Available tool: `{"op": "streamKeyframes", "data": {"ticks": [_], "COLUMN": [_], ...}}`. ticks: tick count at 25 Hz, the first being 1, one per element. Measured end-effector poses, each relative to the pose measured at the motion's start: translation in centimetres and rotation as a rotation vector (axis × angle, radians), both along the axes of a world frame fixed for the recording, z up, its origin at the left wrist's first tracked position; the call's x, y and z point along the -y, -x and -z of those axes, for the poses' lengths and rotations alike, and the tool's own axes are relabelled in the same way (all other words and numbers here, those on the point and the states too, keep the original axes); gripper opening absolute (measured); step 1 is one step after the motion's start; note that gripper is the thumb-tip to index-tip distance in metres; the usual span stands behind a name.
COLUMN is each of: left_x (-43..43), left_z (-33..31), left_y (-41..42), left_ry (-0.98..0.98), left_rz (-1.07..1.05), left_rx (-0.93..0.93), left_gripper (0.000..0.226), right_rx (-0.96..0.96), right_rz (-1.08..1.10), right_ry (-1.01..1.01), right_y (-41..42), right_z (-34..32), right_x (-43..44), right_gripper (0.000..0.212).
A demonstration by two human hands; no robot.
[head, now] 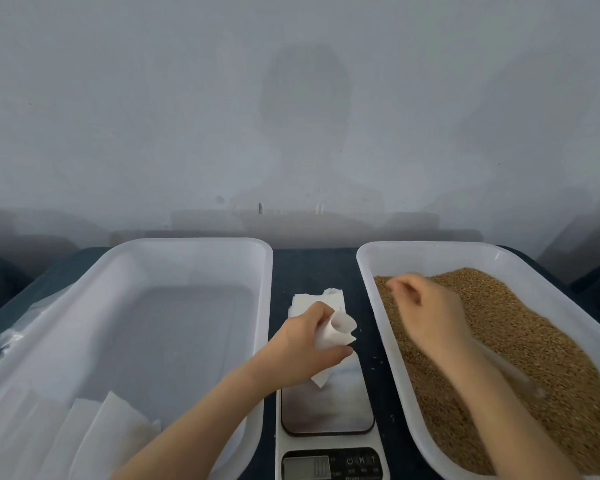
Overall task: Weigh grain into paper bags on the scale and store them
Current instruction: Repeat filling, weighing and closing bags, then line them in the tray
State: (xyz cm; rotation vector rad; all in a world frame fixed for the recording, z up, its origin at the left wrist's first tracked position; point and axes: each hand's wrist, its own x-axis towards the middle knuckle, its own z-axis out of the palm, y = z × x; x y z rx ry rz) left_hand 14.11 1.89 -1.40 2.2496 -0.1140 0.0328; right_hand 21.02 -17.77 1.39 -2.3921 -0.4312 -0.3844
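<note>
Paper bag (340, 328), thin and limp, held above the scale (326, 410) by your left hand (305, 344), fingers curled round it; grip lightly near the mouth, since it will probably crumple. Your right hand (426, 308) hangs blurred over the grain (534, 341); its grasp cannot be told.

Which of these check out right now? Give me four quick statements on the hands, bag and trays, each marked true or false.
The left hand grips a paper bag over the scale. True.
The right hand is over the grain in the right tray. True.
The left tray is full of grain. False: it holds only a few flat paper bags at its near end.
The spare bags lie in the right tray. False: they lie on the table beyond the scale.
</note>
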Motion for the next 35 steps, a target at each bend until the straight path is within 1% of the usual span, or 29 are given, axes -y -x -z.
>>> {"op": "streamKeyframes", "data": {"ticks": [3,4,5,7,9,11,12,15,17,19,20,22,24,28,32,35], "left_x": [-0.1,0.0,0.0,0.1,0.1,0.0,0.0,0.0,0.1,0.1,0.1,0.2,0.2,0.1,0.2,0.2], "left_z": [0.0,0.0,0.1,0.2,0.2,0.2,0.2,0.2,0.2,0.1,0.0,0.0,-0.1,-0.2,0.0,0.2], "left_y": [0.0,0.0,0.0,0.0,0.0,-0.1,-0.1,-0.1,-0.1,-0.1,-0.1,0.0,0.1,0.2,0.1,0.0], "left_ry": [-0.009,-0.006,-0.007,-0.011,-0.016,-0.018,-0.015,-0.011,-0.022,-0.032,-0.042,-0.061,-0.063,-0.051,-0.059,-0.057], "left_rz": [0.013,0.018,0.026,0.041,0.046,0.048,0.048,0.049,0.052,0.06,0.066,0.079,0.08,0.082,0.084,0.087], "left_rx": [-0.028,-0.042,-0.056,-0.074,-0.083,-0.084,-0.086,-0.096,-0.105,-0.115,-0.121,-0.137,-0.145,-0.143,-0.149,-0.148], "left_gripper": [0.035,0.037,0.038,0.04,0.04,0.04,0.04,0.04,0.04,0.04,0.041,0.043,0.043,0.04,0.044,0.044], "right_rx": [-0.227,-0.31,-0.394,-0.55,-0.623,-0.593,-0.578,-0.558,-0.518,-0.499,-0.51,-0.551,-0.585,-0.593,-0.586,-0.627], "right_rz": [0.277,0.369,0.437,0.489,0.468,0.438,0.428,0.419,0.444,0.45,0.432,0.373,0.35,0.328,0.25,0.226], "right_ry": [0.545,0.658,0.726,0.769,0.767,0.758,0.745,0.581,0.466,0.339,0.257,0.136,0.105,0.145,0.165,0.089], "right_y": [-3.1,-3.5,-3.7,-3.6,-3.4,-3.4,-3.5,-3.8,-3.8,-3.8,-3.8,-3.9,-4.0,-3.8,-3.0,-2.6], "right_z": [0.2,0.8,1.5,2.8,3.4,3.5,3.5,3.9,4.1,4.6,4.9,5.7,6.4,7.1,7.1,6.5], "right_x": [4.8,6.1,7.1,7.9,7.5,7.1,7.0,7.4,7.2,6.4,5.8,4.6,3.6,2.2,1.1,0.7], "right_gripper": [0.028,0.032,0.036,0.037,0.03,0.018,0.016,0.024,0.026,0.035,0.04,0.043,0.044,0.04,0.033,0.039]}}
